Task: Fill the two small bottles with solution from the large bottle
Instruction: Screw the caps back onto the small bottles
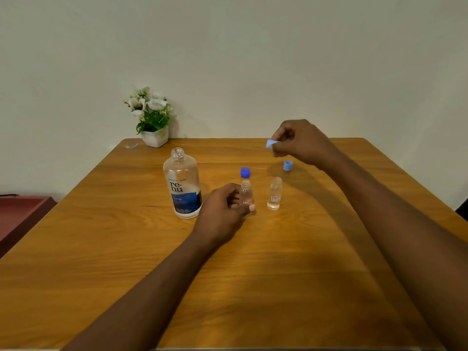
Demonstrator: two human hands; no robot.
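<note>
A flower pot [155, 138] sits at the far left of the wooden table [101, 249], well beyond the fingers. The large bottle [183, 184] stands upright and uncapped, just left of the left hand [222, 209]. That hand's fingers are curled around a small bottle [245, 195], thumb across its base, open neck above them. A dark blue cap [245, 172] lies just behind it. A second small bottle [274, 193] stands just right of those fingers, untouched, uncapped, liquid low inside. A light blue cap [288, 165] lies beneath the raised right hand [301, 141], whose fingertips pinch another light blue cap [270, 143] in the air.
</note>
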